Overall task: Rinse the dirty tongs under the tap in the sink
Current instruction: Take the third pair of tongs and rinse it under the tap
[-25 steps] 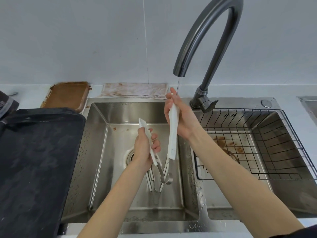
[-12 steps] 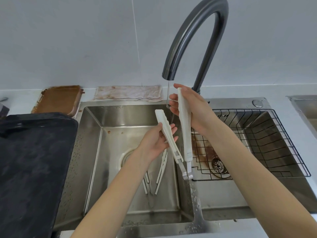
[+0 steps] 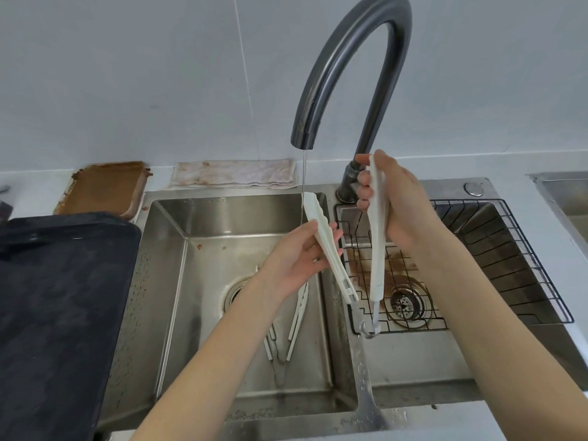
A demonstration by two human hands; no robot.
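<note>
Over the sink (image 3: 178, 281), the left hand (image 3: 294, 257) grips one white arm (image 3: 327, 243) of the tongs, and the right hand (image 3: 397, 202) grips the other arm (image 3: 377, 249), its fingers (image 3: 364, 179) wrapped round it. A thin stream (image 3: 303, 186) falls from the tap (image 3: 350, 58) just beside the left arm's tip. More tongs (image 3: 296, 316) lie in the basin. I can read no writing anywhere.

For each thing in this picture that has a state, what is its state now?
tap: running, thin stream
held tongs: spread wide, one arm in each hand, above the sink
left hand: grips one tong arm
right hand: grips the other arm
second tongs: lying in left basin
cloth: stained, flat behind sink
wire rack: sits in right basin
</note>
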